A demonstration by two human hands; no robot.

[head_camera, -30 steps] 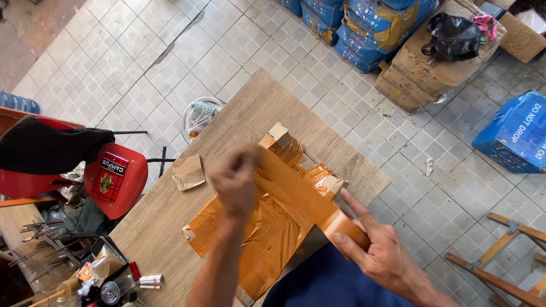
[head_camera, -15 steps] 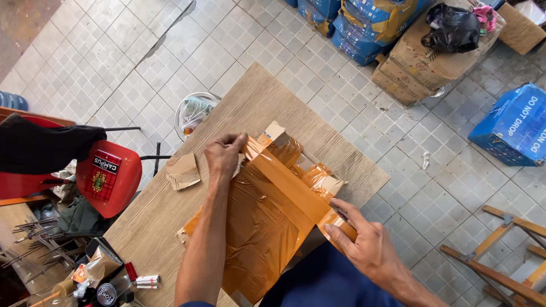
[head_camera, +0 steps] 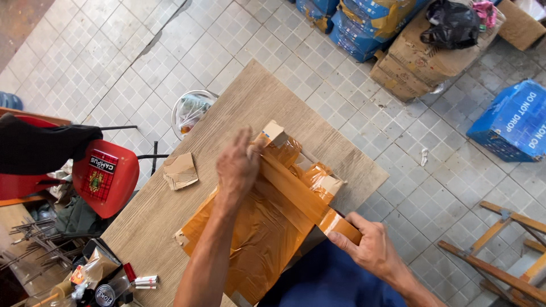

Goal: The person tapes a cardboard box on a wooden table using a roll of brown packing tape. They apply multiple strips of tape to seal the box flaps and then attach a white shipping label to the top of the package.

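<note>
On a wooden table (head_camera: 170, 210) lies a taped parcel (head_camera: 256, 233). The left hand (head_camera: 239, 165) presses flat, fingers together, smoothing the strip. The right hand (head_camera: 369, 247) grips the tape roll (head_camera: 341, 226), keeping it taut.

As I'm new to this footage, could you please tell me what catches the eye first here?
A parcel wrapped in shiny brown tape lies on the wooden table at the centre. The left hand presses on its top, while the right hand holds the tape roll at its near edge. A red chair stands left of the table.

Orange-brown taped parcel (head_camera: 256, 239), pale wood-grain table (head_camera: 250, 108), red chair (head_camera: 105, 176), seemingly grey tiles (head_camera: 187, 45)
</note>
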